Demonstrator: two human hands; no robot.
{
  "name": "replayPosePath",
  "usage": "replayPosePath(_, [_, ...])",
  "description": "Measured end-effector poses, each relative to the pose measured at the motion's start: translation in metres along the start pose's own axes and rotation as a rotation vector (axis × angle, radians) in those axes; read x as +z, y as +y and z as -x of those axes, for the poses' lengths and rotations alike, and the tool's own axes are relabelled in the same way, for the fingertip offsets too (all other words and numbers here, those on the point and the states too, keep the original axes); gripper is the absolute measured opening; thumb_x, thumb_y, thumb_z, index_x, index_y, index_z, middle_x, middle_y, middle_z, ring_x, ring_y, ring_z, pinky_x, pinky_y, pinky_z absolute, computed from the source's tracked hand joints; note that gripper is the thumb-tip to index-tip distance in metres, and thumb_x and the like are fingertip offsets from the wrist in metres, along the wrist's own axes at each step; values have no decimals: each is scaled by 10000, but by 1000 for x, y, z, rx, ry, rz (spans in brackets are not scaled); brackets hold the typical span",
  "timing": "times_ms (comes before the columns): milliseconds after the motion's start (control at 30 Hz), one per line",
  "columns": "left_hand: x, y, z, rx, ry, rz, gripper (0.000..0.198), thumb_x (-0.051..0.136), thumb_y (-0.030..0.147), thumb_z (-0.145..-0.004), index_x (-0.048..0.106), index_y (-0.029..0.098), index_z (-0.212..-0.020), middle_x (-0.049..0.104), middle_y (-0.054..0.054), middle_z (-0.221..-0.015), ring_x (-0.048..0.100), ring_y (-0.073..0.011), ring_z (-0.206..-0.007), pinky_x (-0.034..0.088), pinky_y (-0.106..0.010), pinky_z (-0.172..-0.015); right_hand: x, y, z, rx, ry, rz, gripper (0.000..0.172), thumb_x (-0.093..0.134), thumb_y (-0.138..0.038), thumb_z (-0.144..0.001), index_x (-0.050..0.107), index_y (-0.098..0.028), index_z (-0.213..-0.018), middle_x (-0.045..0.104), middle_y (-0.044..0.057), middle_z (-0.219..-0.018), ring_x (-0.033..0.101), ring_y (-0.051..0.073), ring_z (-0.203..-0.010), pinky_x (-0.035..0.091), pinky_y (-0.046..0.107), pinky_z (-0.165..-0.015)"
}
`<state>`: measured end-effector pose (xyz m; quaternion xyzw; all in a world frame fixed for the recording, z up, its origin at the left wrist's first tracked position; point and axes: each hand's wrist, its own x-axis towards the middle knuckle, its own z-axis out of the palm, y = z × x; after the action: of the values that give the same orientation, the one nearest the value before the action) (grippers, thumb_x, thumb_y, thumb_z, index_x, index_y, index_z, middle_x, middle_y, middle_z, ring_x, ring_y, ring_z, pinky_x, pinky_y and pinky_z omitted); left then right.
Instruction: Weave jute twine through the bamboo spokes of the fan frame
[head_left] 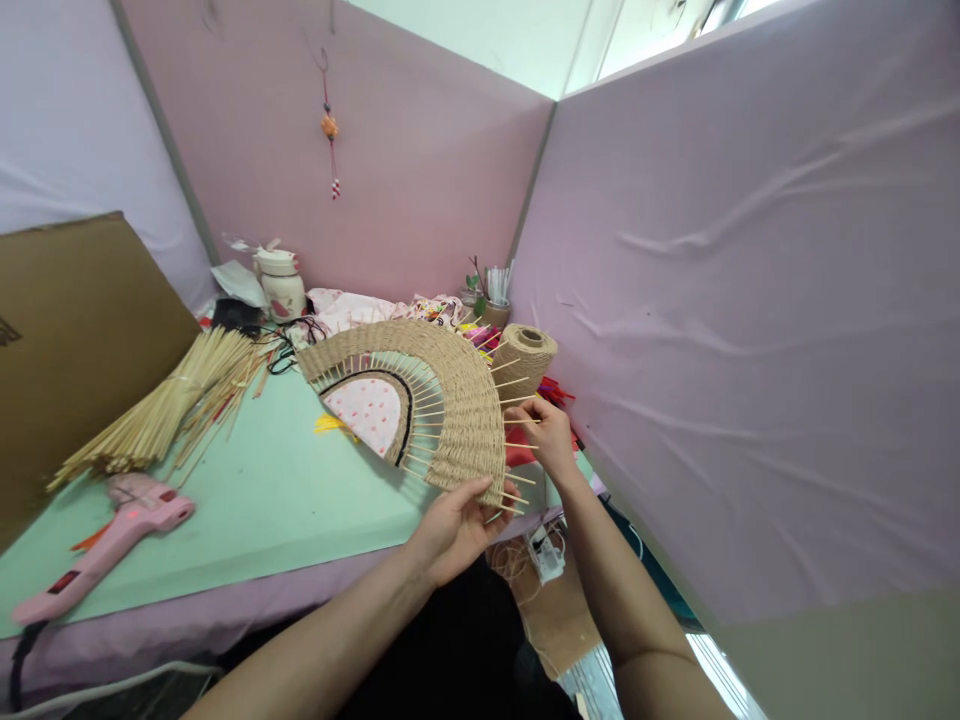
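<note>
A half-round woven fan (469, 400) of tan paper cord on thin sticks is tilted above the table. At its inner part sits a white half-round piece with pink dots (367, 410), bordered by a black line. My left hand (457, 530) grips the fan's lower right end, thumb on top and fingers beneath. Along the outer edge, my right hand (551, 435) is closed in a pinch among the projecting stick tips; whether a strand of cord is also between those fingers is hard to see. A roll of tan cord (521, 360) stands just behind the fan.
On the left lie a pink hot glue gun (112, 550) and a bundle of thin sticks (169, 400) beside a cardboard sheet (75, 340). A white lidded bottle (280, 285) and fabric (352, 308) are at the back. A power strip (547, 555) hangs below the table edge.
</note>
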<state>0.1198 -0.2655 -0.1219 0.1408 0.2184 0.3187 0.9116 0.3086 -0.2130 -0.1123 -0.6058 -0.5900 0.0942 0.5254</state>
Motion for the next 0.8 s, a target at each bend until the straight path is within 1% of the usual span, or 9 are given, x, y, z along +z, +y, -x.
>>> replayPosePath(100, [-2, 1, 2, -31, 30, 10, 111, 526, 121, -861, 633, 92, -871, 696, -89, -808, 660, -141, -749, 524, -259, -729, 2, -1, -2, -78, -8, 22, 247, 614, -392, -782, 607, -175, -666, 611, 8, -664, 516, 139, -616, 394, 256, -597])
replayPosePath(200, [-4, 0, 3, -63, 35, -2, 122, 537, 148, -868, 639, 81, -880, 704, -96, -814, 665, -143, -731, 522, -255, -706, 7, -3, -1, -108, 15, -3, 240, 600, -393, -799, 619, -177, -699, 635, 27, -716, 553, 157, -673, 421, 270, -645])
replayPosePath(333, [-7, -2, 4, -73, 24, 3, 106, 571, 166, -859, 641, 91, -885, 717, -104, -833, 682, -160, -768, 522, -262, -728, 20, -5, 5, -25, 75, -119, 250, 557, -411, -828, 577, -184, -727, 583, 2, -679, 514, 146, -646, 419, 259, -616])
replayPosePath(433, [-16, 4, 12, -69, -6, 55, 163, 559, 215, -871, 635, 84, -932, 713, -138, -907, 685, -207, -887, 521, -310, -827, 31, -7, 8, 51, 105, -240, 273, 541, -440, -837, 526, -188, -733, 523, -23, -651, 467, 129, -608, 410, 245, -591])
replayPosePath(500, [-26, 16, 20, -11, 29, 129, 232, 527, 279, -894, 619, 88, -990, 701, -147, -969, 672, -223, -958, 511, -341, -889, 37, -9, 9, 67, 128, -294, 288, 547, -449, -832, 503, -188, -719, 491, -32, -644, 444, 121, -603, 405, 239, -589])
replayPosePath(533, [-31, 25, 25, 43, 79, 167, 247, 512, 301, -903, 608, 95, -999, 696, -142, -974, 671, -220, -965, 514, -345, -897, 39, -9, 9, 68, 137, -312, 289, 554, -447, -828, 499, -188, -713, 485, -33, -646, 439, 119, -607, 405, 237, -590])
replayPosePath(667, [-47, 70, 33, 290, 274, 237, 285, 468, 307, -929, 567, 85, -1076, 682, -146, -993, 677, -202, -955, 554, -316, -842, 41, -11, 9, 89, 130, -336, 285, 570, -444, -812, 506, -185, -711, 487, -29, -643, 447, 118, -602, 413, 232, -568])
replayPosePath(733, [-49, 91, 26, 362, 325, 216, 277, 483, 311, -926, 565, 111, -1099, 696, -120, -945, 695, -196, -872, 580, -330, -780, 39, -11, 9, 111, 109, -359, 290, 573, -455, -806, 504, -188, -717, 500, -27, -641, 467, 119, -581, 425, 235, -549])
replayPosePath(800, [-49, 105, 14, 400, 403, 172, 232, 505, 252, -916, 579, 136, -1103, 709, -79, -836, 697, -172, -714, 594, -304, -664, 38, -11, 9, 130, 72, -392, 291, 579, -463, -800, 504, -191, -728, 523, -25, -639, 491, 121, -554, 437, 242, -528])
